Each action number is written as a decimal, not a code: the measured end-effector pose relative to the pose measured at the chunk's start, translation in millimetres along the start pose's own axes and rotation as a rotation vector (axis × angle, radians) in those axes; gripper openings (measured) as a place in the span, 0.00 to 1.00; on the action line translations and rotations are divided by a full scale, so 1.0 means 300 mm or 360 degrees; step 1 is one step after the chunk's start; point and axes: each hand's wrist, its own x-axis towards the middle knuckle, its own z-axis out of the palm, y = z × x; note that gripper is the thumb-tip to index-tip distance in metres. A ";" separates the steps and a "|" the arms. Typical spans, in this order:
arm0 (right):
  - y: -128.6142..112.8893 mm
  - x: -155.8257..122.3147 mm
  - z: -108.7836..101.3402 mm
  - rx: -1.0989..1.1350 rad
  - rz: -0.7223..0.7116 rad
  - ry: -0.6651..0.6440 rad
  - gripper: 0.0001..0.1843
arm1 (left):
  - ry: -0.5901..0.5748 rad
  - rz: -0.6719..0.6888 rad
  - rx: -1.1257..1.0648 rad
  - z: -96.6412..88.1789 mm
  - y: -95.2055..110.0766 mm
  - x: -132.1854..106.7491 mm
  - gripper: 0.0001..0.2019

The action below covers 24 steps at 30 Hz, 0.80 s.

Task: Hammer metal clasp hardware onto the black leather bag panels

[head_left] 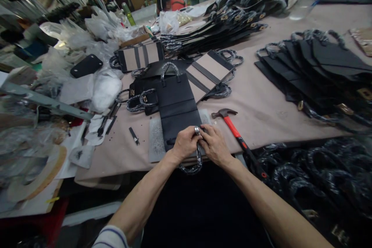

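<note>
A flat black bag panel (pixel 178 108) lies on a grey metal plate (pixel 156 139) at the table's near edge. My left hand (pixel 183 144) and my right hand (pixel 214 144) meet over its near end, both closed. They grip a plastic-wrapped black handle (pixel 194 166) whose loop hangs over the table edge. A silver metal ring (pixel 197 129) shows between my fingers at the top of the handle. Another wrapped handle (pixel 170 67) stands at the panel's far end.
A red-handled hammer (pixel 236 131) lies just right of my right hand. Stacks of black panels (pixel 316 66) fill the right side, beige-striped bags (pixel 208 73) lie behind. Small tools (pixel 134 135) and plastic bags (pixel 105 90) clutter the left. A person (pixel 170 2) sits far back.
</note>
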 end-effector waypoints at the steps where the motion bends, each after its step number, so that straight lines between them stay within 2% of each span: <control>1: 0.002 -0.001 -0.001 -0.0001 0.0004 0.0000 0.24 | -0.0028 0.0073 0.0017 0.002 -0.002 -0.002 0.08; 3: 0.002 0.000 -0.004 -0.0008 0.0011 -0.0002 0.23 | -0.0032 0.0175 0.0037 0.006 -0.008 -0.006 0.08; 7: -0.004 0.000 -0.005 -0.0052 0.0018 -0.0022 0.24 | 0.0165 0.0145 -0.0007 0.011 -0.022 -0.022 0.08; 10: -0.007 -0.003 -0.005 -0.0071 0.0020 -0.0022 0.24 | 0.0033 0.0386 -0.0058 0.017 -0.028 -0.038 0.08; 11: -0.007 -0.004 -0.004 -0.0075 0.0022 -0.0017 0.24 | 0.0049 0.0388 -0.0095 0.018 -0.028 -0.040 0.07; 12: -0.007 -0.005 -0.004 -0.0077 0.0021 -0.0013 0.24 | 0.0125 0.0293 -0.0149 0.017 -0.029 -0.037 0.07; 14: -0.005 -0.006 -0.002 -0.0078 0.0013 -0.0011 0.24 | 0.0423 -0.0101 -0.0320 0.000 -0.033 -0.019 0.07; 16: -0.003 -0.007 0.000 -0.0078 0.0004 -0.0015 0.24 | 0.0658 -0.0454 -0.0486 -0.051 -0.044 0.010 0.09; 18: -0.002 -0.009 0.002 -0.0079 0.0002 -0.0011 0.23 | 0.0737 -0.0567 -0.0495 -0.136 -0.065 0.035 0.11; 21: 0.000 -0.011 0.005 -0.0089 0.0008 0.0003 0.23 | 0.0718 -0.0609 -0.0217 -0.297 -0.115 0.029 0.12; 24: 0.003 -0.011 0.007 -0.0104 0.0001 0.0000 0.23 | 0.0591 -0.0874 0.0191 -0.440 -0.180 -0.034 0.14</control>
